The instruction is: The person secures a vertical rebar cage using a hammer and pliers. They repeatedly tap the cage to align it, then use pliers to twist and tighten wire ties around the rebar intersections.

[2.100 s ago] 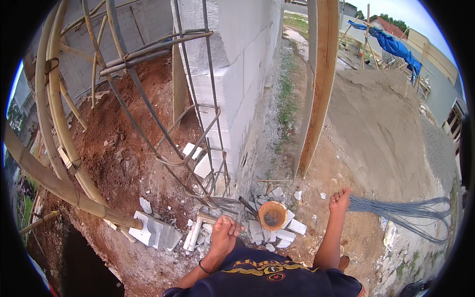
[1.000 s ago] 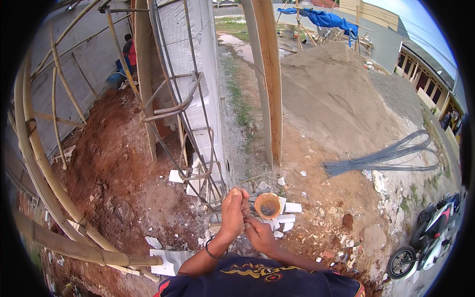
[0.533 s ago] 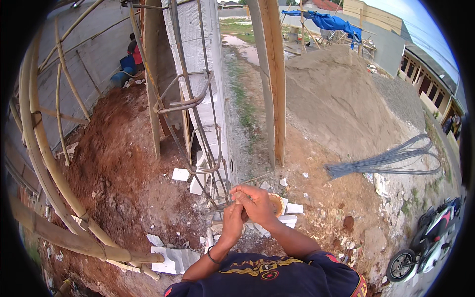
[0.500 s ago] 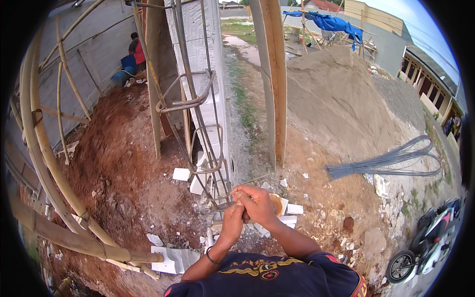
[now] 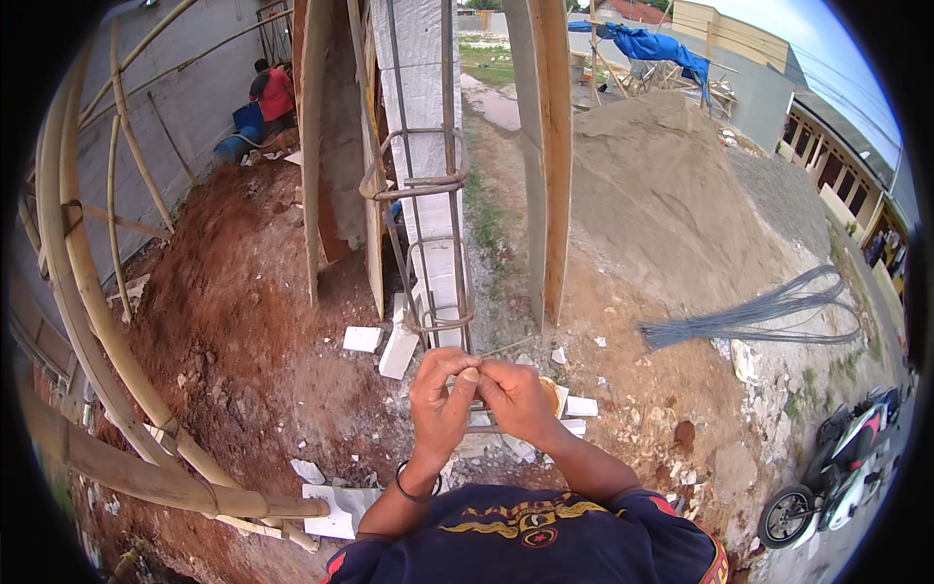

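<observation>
Closest to the camera, a dark blue shirt (image 5: 535, 535) with yellow print covers the person's chest, and a black bracelet (image 5: 407, 490) is around the left wrist. Just beyond, the left hand (image 5: 441, 397) and the right hand (image 5: 516, 397) meet fingertip to fingertip, with all fingers bent inward and the thumbs close together; whether something small is pinched between them, I cannot tell. Partly hidden behind the right hand is an orange bucket (image 5: 554, 395), with pieces of white block (image 5: 581, 407) beside it. Directly ahead of the hands, the steel rebar cage (image 5: 438, 182) stands upright before a white block wall (image 5: 420, 88); contact with the hands is not clear. On the left, thick bamboo poles (image 5: 263, 504) curve past red soil (image 5: 233, 277). Toward the right lie a bundle of grey steel rods (image 5: 700, 325) and, farther, a sand heap (image 5: 681, 185). Far behind, a co-worker in red (image 5: 277, 92) is near a blue drum (image 5: 233, 148), and a blue tarpaulin (image 5: 647, 45) hangs.
</observation>
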Demonstrator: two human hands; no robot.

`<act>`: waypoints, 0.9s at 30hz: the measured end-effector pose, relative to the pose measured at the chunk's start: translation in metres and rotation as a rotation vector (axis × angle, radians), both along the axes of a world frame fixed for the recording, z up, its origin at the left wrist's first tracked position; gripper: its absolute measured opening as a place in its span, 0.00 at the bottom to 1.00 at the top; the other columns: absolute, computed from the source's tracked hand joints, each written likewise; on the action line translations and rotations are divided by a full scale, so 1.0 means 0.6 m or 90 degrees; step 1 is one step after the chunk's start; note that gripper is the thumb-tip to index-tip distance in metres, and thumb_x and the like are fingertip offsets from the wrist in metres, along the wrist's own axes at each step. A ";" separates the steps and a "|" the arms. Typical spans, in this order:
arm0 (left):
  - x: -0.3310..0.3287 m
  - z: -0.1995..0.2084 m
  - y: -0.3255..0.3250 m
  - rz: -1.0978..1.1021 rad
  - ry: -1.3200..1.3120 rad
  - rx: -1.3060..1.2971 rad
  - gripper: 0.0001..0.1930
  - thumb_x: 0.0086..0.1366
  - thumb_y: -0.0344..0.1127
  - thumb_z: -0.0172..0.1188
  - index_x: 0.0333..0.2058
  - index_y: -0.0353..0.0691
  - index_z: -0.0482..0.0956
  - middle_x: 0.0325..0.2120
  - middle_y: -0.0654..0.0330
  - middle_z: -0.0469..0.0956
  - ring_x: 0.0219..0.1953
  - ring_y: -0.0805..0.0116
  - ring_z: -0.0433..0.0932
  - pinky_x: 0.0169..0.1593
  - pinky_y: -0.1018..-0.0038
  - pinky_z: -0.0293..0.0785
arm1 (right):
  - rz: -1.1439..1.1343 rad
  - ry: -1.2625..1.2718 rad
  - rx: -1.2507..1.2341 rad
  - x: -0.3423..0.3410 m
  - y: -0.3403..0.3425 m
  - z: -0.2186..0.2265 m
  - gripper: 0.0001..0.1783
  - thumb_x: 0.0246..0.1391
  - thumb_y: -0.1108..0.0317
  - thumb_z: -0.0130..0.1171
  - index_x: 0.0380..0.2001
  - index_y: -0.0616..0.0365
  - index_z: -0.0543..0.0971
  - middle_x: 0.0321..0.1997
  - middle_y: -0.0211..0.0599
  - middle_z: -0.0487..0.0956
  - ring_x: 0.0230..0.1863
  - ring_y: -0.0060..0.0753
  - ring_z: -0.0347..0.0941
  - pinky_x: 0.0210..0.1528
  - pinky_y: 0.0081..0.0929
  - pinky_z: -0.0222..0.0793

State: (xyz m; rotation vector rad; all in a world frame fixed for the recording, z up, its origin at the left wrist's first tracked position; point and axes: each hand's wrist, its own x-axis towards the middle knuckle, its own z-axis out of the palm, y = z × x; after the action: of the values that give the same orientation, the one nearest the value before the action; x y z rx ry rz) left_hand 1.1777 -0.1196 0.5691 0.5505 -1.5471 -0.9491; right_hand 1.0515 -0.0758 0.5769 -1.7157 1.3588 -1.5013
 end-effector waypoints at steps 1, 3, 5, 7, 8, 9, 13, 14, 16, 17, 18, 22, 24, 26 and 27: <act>0.005 0.001 -0.003 -0.022 0.010 0.006 0.07 0.65 0.27 0.59 0.40 0.31 0.80 0.36 0.55 0.75 0.38 0.68 0.76 0.42 0.75 0.73 | 0.019 -0.004 0.016 0.003 -0.001 0.000 0.09 0.61 0.71 0.52 0.34 0.67 0.76 0.22 0.47 0.74 0.23 0.38 0.72 0.27 0.33 0.65; 0.015 0.003 -0.007 -0.060 0.039 0.071 0.07 0.65 0.27 0.59 0.39 0.31 0.80 0.36 0.56 0.75 0.37 0.71 0.76 0.40 0.77 0.73 | 0.044 -0.015 0.070 0.007 -0.002 -0.001 0.10 0.62 0.70 0.51 0.33 0.67 0.76 0.22 0.46 0.75 0.23 0.35 0.72 0.27 0.32 0.66; 0.022 0.005 -0.011 -0.079 0.042 0.082 0.06 0.65 0.27 0.59 0.39 0.31 0.80 0.36 0.57 0.75 0.36 0.72 0.77 0.37 0.79 0.73 | 0.074 -0.047 0.101 0.012 -0.003 -0.003 0.12 0.63 0.68 0.51 0.32 0.67 0.76 0.21 0.44 0.75 0.22 0.32 0.72 0.27 0.31 0.67; 0.029 0.007 -0.018 -0.077 0.025 0.034 0.06 0.65 0.27 0.58 0.39 0.31 0.81 0.36 0.57 0.76 0.35 0.73 0.77 0.36 0.80 0.73 | 0.094 -0.073 0.136 0.016 -0.003 -0.004 0.13 0.64 0.66 0.50 0.31 0.67 0.76 0.20 0.42 0.76 0.22 0.29 0.73 0.27 0.30 0.67; 0.031 0.007 -0.019 -0.076 0.012 0.037 0.07 0.65 0.27 0.59 0.39 0.31 0.81 0.35 0.57 0.76 0.34 0.73 0.77 0.35 0.79 0.74 | 0.103 -0.084 0.155 0.017 -0.004 -0.003 0.14 0.64 0.66 0.50 0.30 0.67 0.76 0.20 0.42 0.76 0.22 0.27 0.73 0.27 0.29 0.68; 0.033 0.007 -0.021 -0.074 0.002 0.042 0.07 0.65 0.26 0.59 0.39 0.31 0.81 0.35 0.57 0.76 0.34 0.72 0.77 0.35 0.79 0.74 | 0.107 -0.098 0.181 0.018 -0.004 -0.003 0.15 0.64 0.65 0.50 0.30 0.67 0.76 0.20 0.41 0.77 0.23 0.26 0.73 0.27 0.29 0.68; 0.040 0.010 -0.024 -0.030 -0.082 -0.019 0.08 0.63 0.25 0.60 0.39 0.32 0.82 0.33 0.56 0.78 0.33 0.72 0.77 0.35 0.78 0.74 | 0.094 -0.026 0.178 0.015 -0.005 -0.002 0.16 0.64 0.64 0.51 0.29 0.66 0.77 0.20 0.42 0.77 0.23 0.30 0.75 0.28 0.30 0.69; 0.041 0.011 -0.023 -0.037 -0.100 -0.016 0.07 0.62 0.25 0.60 0.38 0.32 0.82 0.33 0.56 0.78 0.34 0.72 0.78 0.35 0.77 0.74 | 0.089 -0.011 0.166 0.013 -0.005 -0.003 0.16 0.64 0.64 0.51 0.29 0.66 0.77 0.20 0.43 0.77 0.23 0.32 0.75 0.28 0.31 0.69; 0.046 0.016 -0.023 -0.047 -0.131 -0.010 0.06 0.61 0.24 0.60 0.36 0.32 0.82 0.32 0.55 0.79 0.34 0.70 0.78 0.37 0.76 0.74 | 0.074 0.045 0.144 0.010 -0.005 -0.008 0.16 0.64 0.64 0.51 0.28 0.66 0.77 0.19 0.41 0.76 0.23 0.31 0.74 0.28 0.30 0.68; 0.049 0.018 -0.023 -0.054 -0.152 -0.017 0.05 0.61 0.24 0.59 0.35 0.32 0.82 0.32 0.55 0.79 0.35 0.69 0.78 0.38 0.75 0.74 | 0.064 0.086 0.132 0.010 -0.004 -0.011 0.16 0.65 0.64 0.51 0.28 0.66 0.77 0.19 0.37 0.75 0.23 0.28 0.73 0.28 0.29 0.67; 0.053 0.021 -0.025 -0.066 -0.173 -0.031 0.04 0.62 0.24 0.59 0.35 0.32 0.81 0.32 0.55 0.79 0.36 0.68 0.78 0.39 0.74 0.74 | 0.047 0.137 0.128 0.010 -0.004 -0.016 0.17 0.65 0.64 0.51 0.28 0.66 0.76 0.19 0.34 0.74 0.23 0.26 0.72 0.28 0.28 0.67; 0.062 0.016 -0.033 -0.148 -0.160 -0.056 0.02 0.63 0.23 0.56 0.33 0.32 0.78 0.33 0.55 0.78 0.38 0.64 0.78 0.46 0.71 0.74 | 0.088 0.016 0.093 0.011 0.002 -0.044 0.11 0.64 0.65 0.51 0.38 0.62 0.77 0.20 0.41 0.73 0.21 0.29 0.69 0.26 0.31 0.63; 0.059 0.004 -0.038 -0.264 -0.069 -0.026 0.03 0.67 0.26 0.55 0.35 0.34 0.77 0.33 0.57 0.78 0.41 0.64 0.78 0.46 0.70 0.74 | 0.157 -0.112 0.112 0.007 0.008 -0.059 0.12 0.66 0.65 0.50 0.39 0.62 0.77 0.20 0.31 0.70 0.20 0.22 0.63 0.24 0.25 0.59; 0.053 -0.009 -0.040 -0.401 0.052 0.053 0.05 0.71 0.31 0.52 0.37 0.36 0.75 0.32 0.58 0.78 0.44 0.61 0.79 0.49 0.64 0.76 | 0.258 -0.268 0.143 -0.002 0.014 -0.068 0.13 0.68 0.64 0.48 0.41 0.62 0.77 0.21 0.16 0.64 0.20 0.11 0.56 0.22 0.16 0.51; 0.050 -0.014 -0.042 -0.383 0.104 0.056 0.06 0.71 0.32 0.52 0.37 0.36 0.74 0.32 0.58 0.77 0.42 0.61 0.80 0.49 0.63 0.76 | 0.249 -0.290 0.156 -0.006 0.015 -0.070 0.13 0.68 0.63 0.49 0.41 0.62 0.77 0.20 0.18 0.64 0.20 0.12 0.57 0.22 0.17 0.52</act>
State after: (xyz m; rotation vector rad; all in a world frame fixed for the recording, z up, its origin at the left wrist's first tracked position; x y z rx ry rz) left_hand 1.2076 -0.1445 0.5606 0.0505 -1.5524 -1.4828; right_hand 1.0477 -0.0666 0.5351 -1.2904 0.8679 -1.3292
